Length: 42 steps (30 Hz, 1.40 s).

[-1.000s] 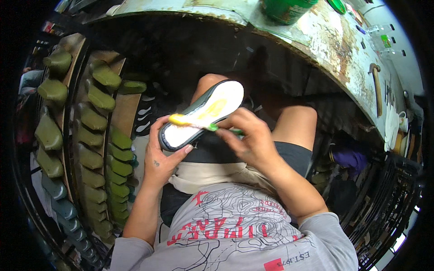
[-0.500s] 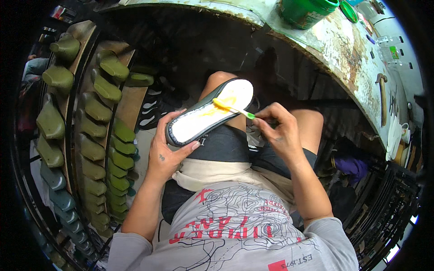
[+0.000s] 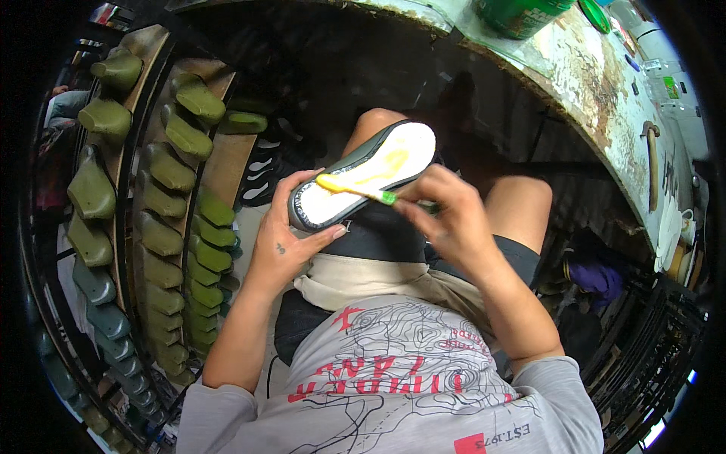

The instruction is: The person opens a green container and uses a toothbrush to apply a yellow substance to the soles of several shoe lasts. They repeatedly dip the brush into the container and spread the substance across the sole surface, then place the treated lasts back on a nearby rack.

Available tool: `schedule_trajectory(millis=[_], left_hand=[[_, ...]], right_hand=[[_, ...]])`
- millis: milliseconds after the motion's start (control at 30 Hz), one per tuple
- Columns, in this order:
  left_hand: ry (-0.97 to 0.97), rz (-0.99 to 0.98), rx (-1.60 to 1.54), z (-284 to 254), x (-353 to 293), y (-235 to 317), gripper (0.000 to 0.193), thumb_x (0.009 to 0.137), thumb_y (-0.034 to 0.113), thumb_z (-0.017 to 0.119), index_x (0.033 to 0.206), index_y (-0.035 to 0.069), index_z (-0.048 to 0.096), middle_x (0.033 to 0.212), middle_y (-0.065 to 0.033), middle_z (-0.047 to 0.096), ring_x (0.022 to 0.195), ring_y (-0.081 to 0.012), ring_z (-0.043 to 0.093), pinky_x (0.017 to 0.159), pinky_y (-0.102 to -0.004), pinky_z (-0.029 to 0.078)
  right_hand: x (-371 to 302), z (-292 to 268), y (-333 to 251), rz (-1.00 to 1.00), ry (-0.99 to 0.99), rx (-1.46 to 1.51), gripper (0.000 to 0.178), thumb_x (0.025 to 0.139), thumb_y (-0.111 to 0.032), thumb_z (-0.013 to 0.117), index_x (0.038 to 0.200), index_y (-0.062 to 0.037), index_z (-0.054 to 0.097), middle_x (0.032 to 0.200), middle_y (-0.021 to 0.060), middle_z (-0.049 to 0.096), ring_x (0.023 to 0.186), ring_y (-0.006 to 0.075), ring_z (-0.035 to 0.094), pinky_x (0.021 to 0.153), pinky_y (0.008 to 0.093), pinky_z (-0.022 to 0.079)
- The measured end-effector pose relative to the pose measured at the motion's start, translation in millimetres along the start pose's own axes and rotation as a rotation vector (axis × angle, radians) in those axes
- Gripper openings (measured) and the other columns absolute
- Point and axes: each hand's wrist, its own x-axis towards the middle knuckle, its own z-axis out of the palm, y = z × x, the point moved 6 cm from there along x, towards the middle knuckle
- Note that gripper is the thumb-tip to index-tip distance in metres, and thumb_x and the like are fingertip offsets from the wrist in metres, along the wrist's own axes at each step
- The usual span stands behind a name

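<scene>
My left hand point(image 3: 274, 240) grips one end of a shoe upper on a last point(image 3: 414, 142), thumb on the near side and fingers behind. Its white underside faces up, framed by a dark folded-over edge, and the shoe tilts over my lap. Streaks of yellow glue run along the white underside. In a pinch, my right hand point(image 3: 448, 212) holds a slim glue brush point(image 3: 368, 191) by its green end. The brush's yellow-coated head rests on the underside, close to the left fingers.
Racks of green shoe lasts point(image 3: 170, 166) stand on my left. A worn workbench point(image 3: 560, 83) curves across the far right, carrying a green tub point(image 3: 522, 17) and a hammer point(image 3: 652, 166). A purple cloth point(image 3: 594, 280) lies below it. Dark shoes point(image 3: 261, 170) sit beyond the racks.
The brush has slid along the underside toward my left hand, and my right hand has moved left with it. More yellow glue shows on the white surface.
</scene>
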Motion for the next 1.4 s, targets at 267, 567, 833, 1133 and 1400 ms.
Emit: schedule_trajectory(millis=[267,567,833,1133,1400], left_hand=[[-0.028,0.034,0.072,0,5,2,0.078,0.076,0.007,0.089,0.143,0.005,0.048,0.133,-0.0144,0.065,0.122,-0.0216,0.063,0.104,-0.0350,0.049],[-0.019,0.037,0.125,-1,4,-1,0.077,0.076,0.003,0.087,0.142,0.005,0.048,0.131,-0.0136,0.065,0.121,-0.0207,0.063,0.104,-0.0346,0.050],[-0.016,-0.032,0.041,-1,5,-8,0.077,0.075,0.001,0.088,0.142,0.007,0.048,0.129,-0.0122,0.065,0.120,-0.0208,0.063,0.103,-0.0336,0.050],[0.019,-0.027,0.052,-4,5,-13,0.078,0.074,0.003,0.088,0.141,0.005,0.049,0.126,-0.0103,0.064,0.118,-0.0198,0.061,0.105,-0.0336,0.047],[0.026,-0.036,0.043,-6,5,-17,0.081,0.073,0.001,0.088,0.143,0.004,0.047,0.133,-0.0111,0.058,0.122,-0.0198,0.058,0.107,-0.0342,0.046]], right_hand=[[-7,-8,4,0.002,0.007,0.047,0.014,0.079,0.001,0.081,0.089,0.0005,0.072,0.088,0.0106,0.065,0.084,0.0245,0.067,0.071,0.0345,0.052],[-6,-20,10,-0.030,0.021,-0.022,0.014,0.079,0.001,0.081,0.090,-0.0006,0.071,0.085,0.0102,0.063,0.080,0.0260,0.066,0.070,0.0360,0.052],[-2,-43,32,0.109,0.161,-0.076,0.014,0.080,-0.004,0.080,0.092,-0.0023,0.073,0.085,0.0146,0.065,0.082,0.0307,0.068,0.072,0.0397,0.054],[-6,-47,47,0.066,0.114,-0.047,0.012,0.081,-0.005,0.080,0.088,-0.0001,0.071,0.082,0.0127,0.063,0.076,0.0273,0.065,0.067,0.0368,0.051],[-7,-61,61,0.071,0.151,-0.056,0.014,0.081,-0.010,0.080,0.088,-0.0027,0.070,0.084,0.0139,0.064,0.077,0.0313,0.066,0.068,0.0408,0.052]])
